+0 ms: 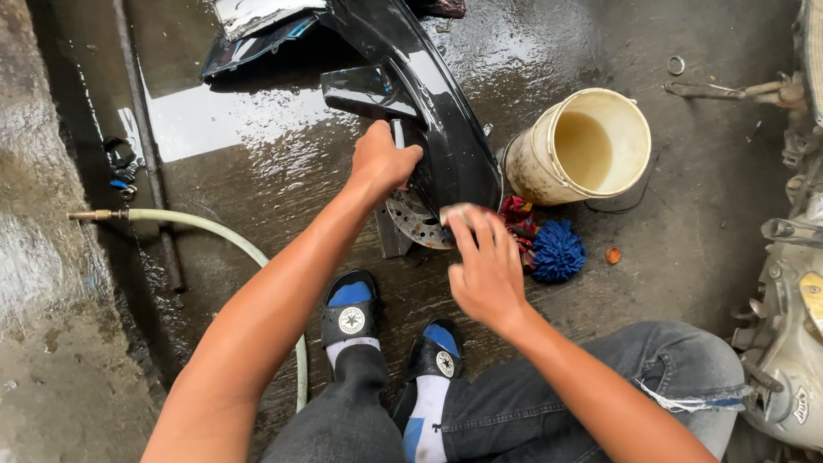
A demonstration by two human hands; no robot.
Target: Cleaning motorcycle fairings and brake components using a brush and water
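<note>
Fingers of the left hand are closed around the edge of a glossy black motorcycle fender, which stands on wet concrete floor and curves down over a perforated brake disc. The right hand is just below and to the right of the fender's lower end, fingers curled over a small pale sponge or cloth pressed against the disc's edge; only a sliver of that pad shows, so its kind cannot be told.

Just right of the fender lies a cream plastic bucket, tipped toward the camera with murky water inside. Below the bucket, beside the fender's tip, sit a red rag and a blue microfibre wash mitt. Left of the fender a pale green hose with a brass nozzle runs across the floor. Beneath the fender are the person's feet in black and blue slide sandals with white socks.
</note>
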